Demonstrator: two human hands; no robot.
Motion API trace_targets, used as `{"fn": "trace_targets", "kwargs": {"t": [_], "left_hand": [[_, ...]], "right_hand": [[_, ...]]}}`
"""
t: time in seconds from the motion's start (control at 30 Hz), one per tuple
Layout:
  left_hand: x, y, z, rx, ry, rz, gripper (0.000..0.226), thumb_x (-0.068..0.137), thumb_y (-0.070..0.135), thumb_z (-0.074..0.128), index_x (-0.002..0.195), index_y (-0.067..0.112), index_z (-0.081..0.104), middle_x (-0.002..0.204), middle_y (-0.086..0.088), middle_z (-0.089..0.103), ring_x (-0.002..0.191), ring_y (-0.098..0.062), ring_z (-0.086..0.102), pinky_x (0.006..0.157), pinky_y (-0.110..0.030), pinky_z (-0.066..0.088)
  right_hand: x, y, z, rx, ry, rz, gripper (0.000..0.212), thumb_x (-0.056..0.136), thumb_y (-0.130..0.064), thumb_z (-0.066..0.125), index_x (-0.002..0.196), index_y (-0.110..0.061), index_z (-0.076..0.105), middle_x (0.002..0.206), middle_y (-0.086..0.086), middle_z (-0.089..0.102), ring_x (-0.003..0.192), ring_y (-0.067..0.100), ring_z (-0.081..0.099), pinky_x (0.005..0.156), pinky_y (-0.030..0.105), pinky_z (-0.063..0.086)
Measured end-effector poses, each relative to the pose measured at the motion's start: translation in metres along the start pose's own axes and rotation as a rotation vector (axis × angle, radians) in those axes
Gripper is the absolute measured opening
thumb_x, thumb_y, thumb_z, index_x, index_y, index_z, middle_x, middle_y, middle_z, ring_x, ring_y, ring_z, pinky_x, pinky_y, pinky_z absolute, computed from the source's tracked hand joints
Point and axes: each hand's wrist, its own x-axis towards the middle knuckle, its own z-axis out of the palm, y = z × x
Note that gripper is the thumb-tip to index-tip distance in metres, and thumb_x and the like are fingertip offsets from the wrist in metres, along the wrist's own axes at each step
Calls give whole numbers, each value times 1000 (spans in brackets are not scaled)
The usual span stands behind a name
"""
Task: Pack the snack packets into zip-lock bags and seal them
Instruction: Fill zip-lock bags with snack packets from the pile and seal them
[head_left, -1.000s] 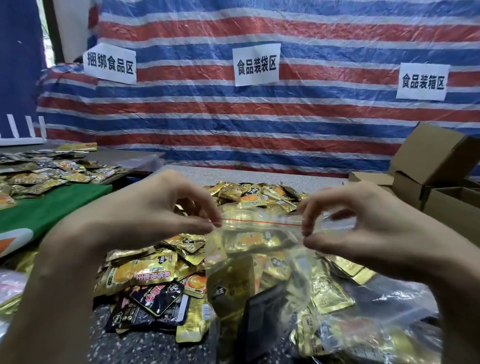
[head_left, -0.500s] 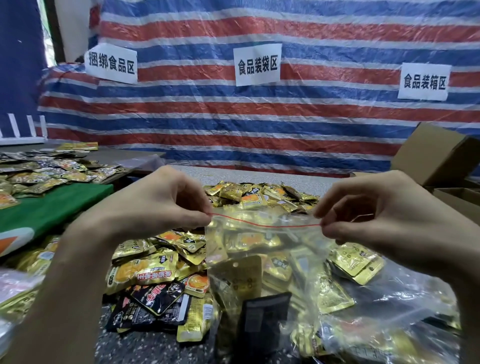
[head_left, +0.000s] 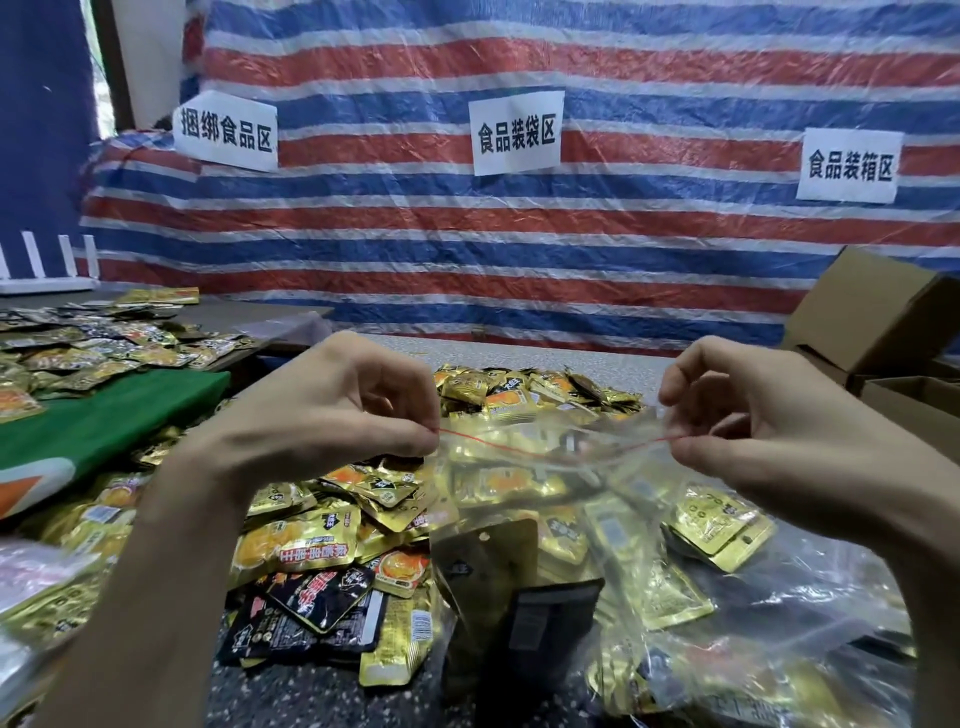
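Note:
A clear zip-lock bag (head_left: 524, 551) with a red seal line hangs in front of me, holding gold and black snack packets. My left hand (head_left: 332, 415) pinches the left end of its red zip strip (head_left: 550, 449). At the right end of the strip, my right hand (head_left: 769, 431) pinches it between thumb and fingers. The strip is stretched between both hands and sags a little in the middle. Beneath the bag, a heap of loose gold and black snack packets (head_left: 332, 561) covers the table.
More filled clear bags (head_left: 779, 649) lie at the lower right. Open cardboard boxes (head_left: 878, 332) stand at the right. A green mat (head_left: 104, 421) and another spread of packets (head_left: 78, 348) lie to the left. A striped tarp with paper signs hangs behind.
My right hand has slid rightward along the zip strip, from near the middle to its right end. The left hand kept its pinch on the left end.

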Motion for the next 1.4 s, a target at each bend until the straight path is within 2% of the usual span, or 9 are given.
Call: {"fn": "trace_targets", "kwargs": {"t": [0.1,0.2,0.4,0.53,0.87,1.03,1.13,1.23,1.4], "left_hand": [[2,7,6,28,-2,28,22,69,44,67,77,24,72,77,-3,71,73,-19,66,70,-42,56],[5,12,11,50,-12,51,21,72,42,68,77,22,72,77,-1,70,74,-20,66,70,-45,55],[4,18,13,68,-18,78,14,80,4,79,73,16,74,71,-6,68,66,-21,64,66,-40,52],[4,18,13,73,-25,88,16,81,6,78,74,19,73,72,-4,68,67,-19,64,65,-33,53],[4,15,13,-16,-200,10,12,90,32,70,86,22,76,75,-2,69,67,-14,61,59,-36,47],[1,11,8,48,-143,33,15,85,32,70,78,20,75,70,9,67,68,-7,63,62,-15,46],[0,10,5,5,-96,24,20,78,43,68,73,25,74,70,4,68,67,-10,63,61,-22,51],[3,13,10,36,-148,27,25,79,49,64,75,25,73,70,1,67,66,-19,61,64,-45,49],[4,18,13,5,-186,59,29,86,50,64,78,25,76,67,4,69,63,-8,62,59,-32,47]], "right_hand": [[-9,-13,-2,-142,-36,-105,42,78,-57,63,118,-46,55,122,-27,58,116,-12,49,99,19,43],[-15,-34,14,-209,-38,-287,58,75,-65,55,130,-45,52,129,-34,49,122,-19,37,96,-2,28],[-8,-53,64,-321,50,-355,29,92,-50,55,116,-36,63,114,-20,63,111,3,54,95,36,45],[-5,-51,68,-270,116,-349,13,91,-40,61,99,-33,68,98,-18,68,98,5,61,84,38,52],[-4,-52,68,-323,44,-378,11,92,-39,57,96,-30,61,94,-13,64,93,11,58,76,37,48],[-5,-45,56,-252,-16,-354,7,89,-43,65,89,-36,66,87,-22,67,89,0,60,80,38,52],[-2,-44,57,-223,35,-369,3,85,-36,67,87,-33,66,83,-19,67,84,3,60,75,37,52],[-2,-47,62,-236,51,-398,13,76,-37,59,85,-30,66,79,-16,66,79,6,60,70,38,52],[-1,-43,56,-105,30,-390,11,82,-44,71,89,-36,75,80,-19,70,80,4,64,70,42,54]]}}
